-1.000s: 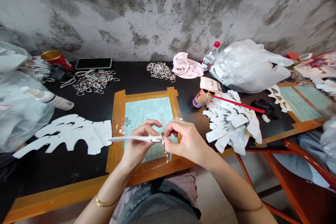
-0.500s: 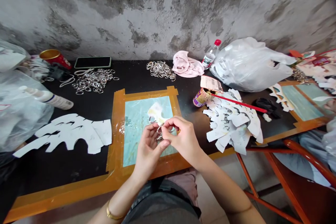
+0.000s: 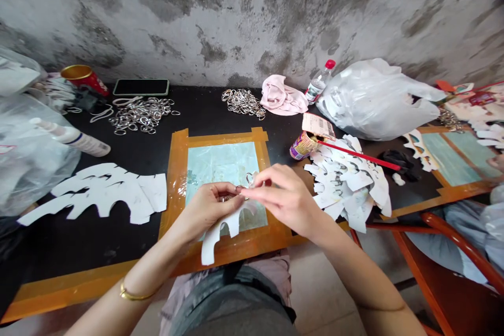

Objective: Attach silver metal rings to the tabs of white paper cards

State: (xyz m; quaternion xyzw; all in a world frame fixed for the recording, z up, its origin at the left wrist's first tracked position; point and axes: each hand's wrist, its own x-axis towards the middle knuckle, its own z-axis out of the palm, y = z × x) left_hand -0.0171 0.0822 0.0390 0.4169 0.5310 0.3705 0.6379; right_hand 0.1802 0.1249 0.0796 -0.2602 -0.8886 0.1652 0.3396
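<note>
A white cut-out strip with scalloped edges hangs from my fingers over the pale blue sheet. My left hand is closed, pinching this strip and a metal ring between thumb and forefinger. My right hand is closed at the strip's upper end, where another metal ring shows by its fingertips. Fingers cover part of the rings and the strip. To the left lie overlapping white strips. At the right is a heap of white strips with rings in them.
Two piles of metal rings lie toward the wall. A patterned tub holds a red stick. Also around are a white squeeze bottle, a phone, a pink cloth and a plastic bag. Brown tape frames the sheet.
The white strip has turned so that its tail now hangs toward me. My left hand has rotated flatter, and my right hand has shifted slightly to the right with fingers pinched.
</note>
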